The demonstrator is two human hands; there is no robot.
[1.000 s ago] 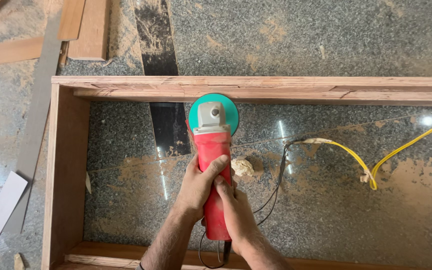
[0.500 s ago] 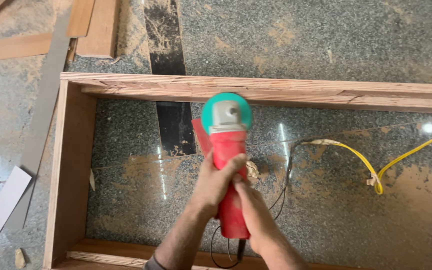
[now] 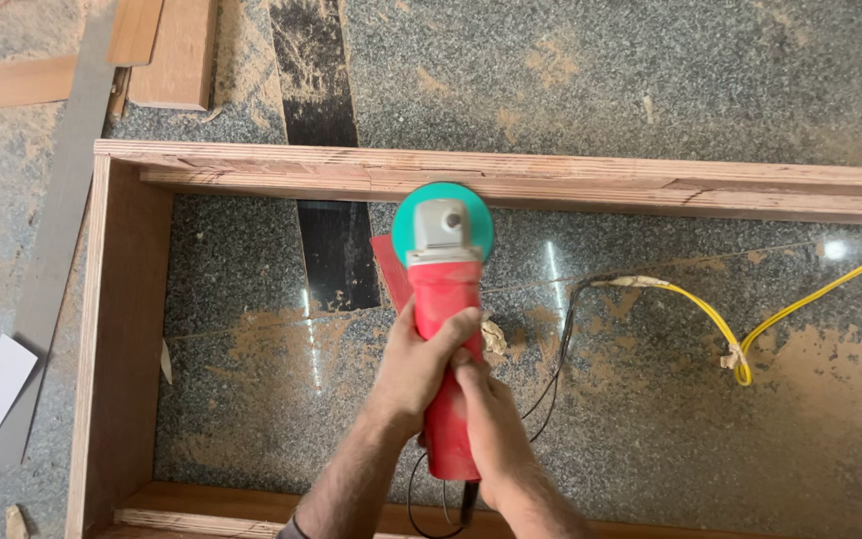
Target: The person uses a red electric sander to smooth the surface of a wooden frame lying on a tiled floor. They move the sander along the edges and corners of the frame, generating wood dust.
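Observation:
Both hands grip a red angle grinder (image 3: 443, 299) with a grey head and a round green disc (image 3: 443, 222). My left hand (image 3: 421, 364) wraps the body near the front. My right hand (image 3: 491, 419) holds it further back, near the cord end. The disc sits against the inner edge of the far rail of a wooden frame (image 3: 551, 185), which lies flat on a speckled granite floor (image 3: 650, 419). The frame's left side (image 3: 117, 329) and near rail (image 3: 212, 504) are also in view.
A black cord (image 3: 556, 349) runs from the grinder to a yellow cable (image 3: 750, 329) on the right. Sawdust patches cover the floor. Loose wooden boards (image 3: 167, 50) and a grey strip (image 3: 57, 230) lie at the upper left, and a black floor band (image 3: 316, 130) crosses under the frame.
The grinder and both hands have shifted slightly to the right along the frame's far rail. The grip on the tool is the same.

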